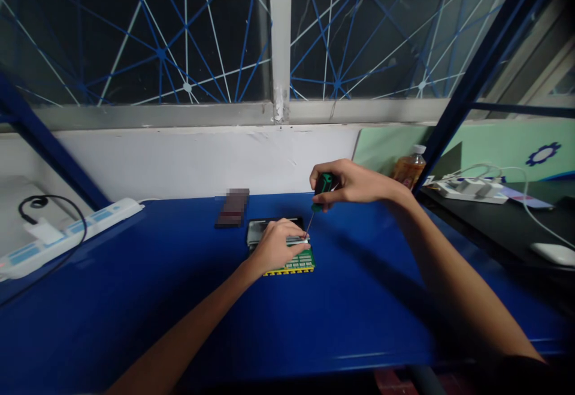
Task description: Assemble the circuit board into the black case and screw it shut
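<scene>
Near the middle of the blue table lies an opened electronic device with a green circuit board [305, 259]. Rows of pale rectangular pads cover the board, and a yellow strip [291, 272] runs along its near edge. Behind it is a dark panel [257, 227], partly hidden by my fingers. My left hand [279, 244] grips the device from the left, thumb and fingers on either side of a pale bar. My right hand [348, 182] is closed round the green and black handle of a screwdriver [324, 184]. Its shaft slants down, the tip at the device beside my left fingertips.
A dark, pixelated flat object [232, 208] lies behind the device to the left. A white power strip [103, 218] with a black cable is at the far left. A capped bottle [411, 166] stands at the back right, near a black surface [485, 227] with chargers.
</scene>
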### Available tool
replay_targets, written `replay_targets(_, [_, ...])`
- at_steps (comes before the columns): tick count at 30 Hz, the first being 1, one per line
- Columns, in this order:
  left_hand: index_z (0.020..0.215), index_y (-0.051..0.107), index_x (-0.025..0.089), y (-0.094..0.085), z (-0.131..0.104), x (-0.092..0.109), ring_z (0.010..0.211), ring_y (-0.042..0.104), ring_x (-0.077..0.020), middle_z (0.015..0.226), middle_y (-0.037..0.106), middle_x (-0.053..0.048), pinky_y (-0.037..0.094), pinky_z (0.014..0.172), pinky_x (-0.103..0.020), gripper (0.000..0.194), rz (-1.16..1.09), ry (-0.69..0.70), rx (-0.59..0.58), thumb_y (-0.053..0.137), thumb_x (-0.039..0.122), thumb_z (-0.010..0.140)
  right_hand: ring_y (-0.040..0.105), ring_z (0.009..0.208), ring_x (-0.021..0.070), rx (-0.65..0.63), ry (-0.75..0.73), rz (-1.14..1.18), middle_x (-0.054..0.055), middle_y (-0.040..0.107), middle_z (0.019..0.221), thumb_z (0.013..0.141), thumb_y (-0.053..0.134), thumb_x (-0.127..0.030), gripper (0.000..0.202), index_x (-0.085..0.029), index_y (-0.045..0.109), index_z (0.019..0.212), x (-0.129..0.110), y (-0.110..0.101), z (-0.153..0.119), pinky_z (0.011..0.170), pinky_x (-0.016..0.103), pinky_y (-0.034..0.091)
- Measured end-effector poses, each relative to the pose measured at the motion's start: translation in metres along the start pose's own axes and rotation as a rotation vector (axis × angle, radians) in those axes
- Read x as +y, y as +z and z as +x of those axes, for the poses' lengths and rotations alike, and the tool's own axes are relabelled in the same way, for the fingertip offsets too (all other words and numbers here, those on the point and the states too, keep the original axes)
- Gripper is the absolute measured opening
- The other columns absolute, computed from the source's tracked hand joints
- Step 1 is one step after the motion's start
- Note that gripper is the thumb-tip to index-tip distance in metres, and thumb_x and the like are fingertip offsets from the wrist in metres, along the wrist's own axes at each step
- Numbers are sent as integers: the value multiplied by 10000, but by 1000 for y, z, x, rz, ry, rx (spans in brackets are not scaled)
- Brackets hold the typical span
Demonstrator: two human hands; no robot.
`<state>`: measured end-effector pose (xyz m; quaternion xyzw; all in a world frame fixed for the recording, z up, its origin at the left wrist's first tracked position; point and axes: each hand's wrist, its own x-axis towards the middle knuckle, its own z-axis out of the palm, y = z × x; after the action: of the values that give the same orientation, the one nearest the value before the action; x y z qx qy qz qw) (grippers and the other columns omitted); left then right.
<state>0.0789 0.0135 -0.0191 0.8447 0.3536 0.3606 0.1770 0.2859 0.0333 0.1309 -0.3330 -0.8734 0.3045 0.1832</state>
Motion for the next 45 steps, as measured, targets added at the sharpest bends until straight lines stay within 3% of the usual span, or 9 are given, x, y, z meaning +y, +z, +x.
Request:
replay_targets(3, [789, 745, 207, -1, 1, 1, 841, 649, -185, 812, 736, -14, 501, 781, -290, 38, -7, -6, 22, 719, 229, 772, 694, 624, 176, 25, -22, 12, 37, 704, 698, 754, 664, -280, 208, -160, 539, 870, -1, 2, 1, 548, 244, 501])
replay_targets(10, [762, 751, 208, 1, 2, -2, 762, 654, -177, 768, 737, -15, 501, 708, -282, 57, -43, -24, 84, 700, 207, 787, 694, 619, 187, 57, -44, 6, 47, 703, 697, 749, 671, -278, 206, -164, 546, 867, -1, 2, 1, 538, 260, 507])
replay_targets(28, [830, 755, 188, -2, 4, 0, 855, 659, -198, 860, 749, -49, 506, 808, -329, 171, -159, -114, 54, 596, 243, 860, 685, 605, 177, 157, -86, -55, 32, 695, 688, 750, 667, -224, 183, -172, 551, 881, -3, 2, 1, 534, 260, 498])
replay_targets(31, [912, 747, 185, -10, 6, 3, 911, 650, -206, 925, 744, -59, 496, 854, -345, 169, -141, -109, 51, 611, 268, 856, 679, 591, 182, 195, -97, -22, 14, 681, 635, 756, 687, -292, 286, -180, 535, 972, -1, 3, 3, 532, 266, 492])
replay_targets(38, [1016, 721, 207, -52, -6, 1, 981, 616, -199, 1014, 708, -60, 473, 906, -360, 209, -112, -65, -18, 578, 284, 884, 645, 544, 165, 283, -186, 29, -16, 637, 580, 793, 665, -385, 401, -186, 496, 1098, -8, 23, 22, 546, 272, 466])
replay_targets(45, [881, 757, 194, -63, -29, -27, 877, 641, -206, 876, 727, -64, 499, 823, -335, 155, -82, -129, -64, 643, 282, 822, 616, 546, 140, 141, -271, -65, -36, 609, 586, 824, 626, -373, 297, -193, 514, 1032, -20, 56, 52, 577, 264, 430])
